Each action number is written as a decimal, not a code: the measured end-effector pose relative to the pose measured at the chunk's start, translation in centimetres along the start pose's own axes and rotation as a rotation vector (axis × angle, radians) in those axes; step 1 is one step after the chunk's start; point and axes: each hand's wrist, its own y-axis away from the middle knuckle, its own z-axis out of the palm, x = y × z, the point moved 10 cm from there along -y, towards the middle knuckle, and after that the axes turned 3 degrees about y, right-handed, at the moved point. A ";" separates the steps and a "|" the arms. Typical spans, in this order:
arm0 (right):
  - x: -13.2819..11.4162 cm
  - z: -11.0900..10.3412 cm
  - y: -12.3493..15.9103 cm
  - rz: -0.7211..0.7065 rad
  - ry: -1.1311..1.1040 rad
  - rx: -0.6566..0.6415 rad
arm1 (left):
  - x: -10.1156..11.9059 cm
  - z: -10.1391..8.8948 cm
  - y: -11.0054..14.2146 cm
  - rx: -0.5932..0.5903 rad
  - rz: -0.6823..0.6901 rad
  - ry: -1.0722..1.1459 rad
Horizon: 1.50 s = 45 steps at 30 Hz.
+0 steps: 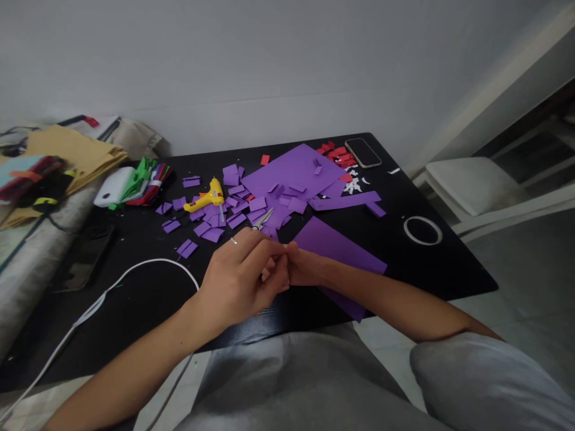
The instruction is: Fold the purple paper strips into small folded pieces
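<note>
My left hand (245, 272) and my right hand (305, 264) meet over the front of the black table, fingers curled and pressed together. Whatever they may pinch is hidden behind the fingers. Just beyond my left hand lies a pair of scissors (263, 219), its blades showing. Under my right forearm rests a purple paper sheet (336, 244). Many small folded purple paper pieces (213, 233) are scattered past my hands, around a yellow glue gun (207, 197). A larger purple sheet (291, 167) spreads farther back, with a purple strip (345, 201) beside it.
Red paper scraps (344, 157) and white scraps (354, 181) lie near a phone (363, 152) at the back right. A white ring (423, 231) sits at the right. On the left are a white cable (148, 261), green and red bundles (144, 182), and yellow envelopes (72, 149).
</note>
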 end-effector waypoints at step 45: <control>-1.8 5.3 1.1 -0.034 -0.191 -0.560 | -15.3 0.2 3.8 0.097 -0.421 0.049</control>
